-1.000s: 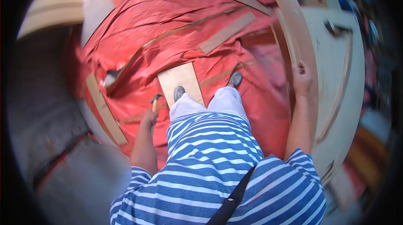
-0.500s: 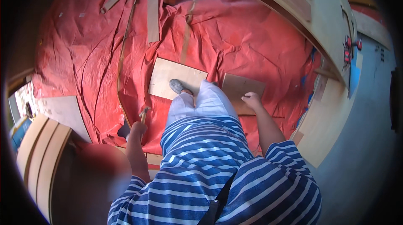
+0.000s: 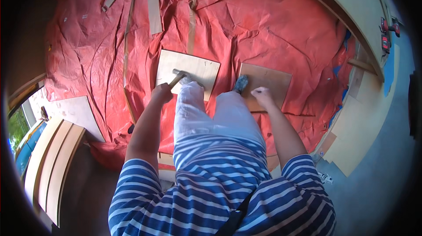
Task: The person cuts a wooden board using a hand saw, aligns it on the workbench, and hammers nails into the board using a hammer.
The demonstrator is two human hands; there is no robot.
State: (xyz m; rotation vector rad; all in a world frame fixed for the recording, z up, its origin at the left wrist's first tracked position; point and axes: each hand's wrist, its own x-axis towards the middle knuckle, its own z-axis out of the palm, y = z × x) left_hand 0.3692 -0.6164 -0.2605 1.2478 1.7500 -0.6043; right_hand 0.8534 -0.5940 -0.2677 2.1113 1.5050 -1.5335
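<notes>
My left hand [image 3: 163, 93] is wrapped round the handle of a hammer [image 3: 177, 78]. The hammer's head is over a pale wooden panel [image 3: 167, 65] lying on the red sheet, close to my left foot. My right hand [image 3: 262, 97] has its fingers curled closed; whatever they may hold is too small to make out. It hangs above a browner wooden panel [image 3: 273, 77], beside my right foot [image 3: 240, 84].
Wrinkled red sheeting [image 3: 96, 60] spreads over the floor. Stacked curved wooden pieces [image 3: 59, 161] stand at the left. A curved wooden structure [image 3: 351, 20] rises at the right, with a red power tool [image 3: 386, 33] by it. Wooden strips [image 3: 154, 7] lie at the far side.
My left hand has swung the hammer forward and right, over the pale panel. My right foot has come forward onto the browner panel. My right hand stays closed.
</notes>
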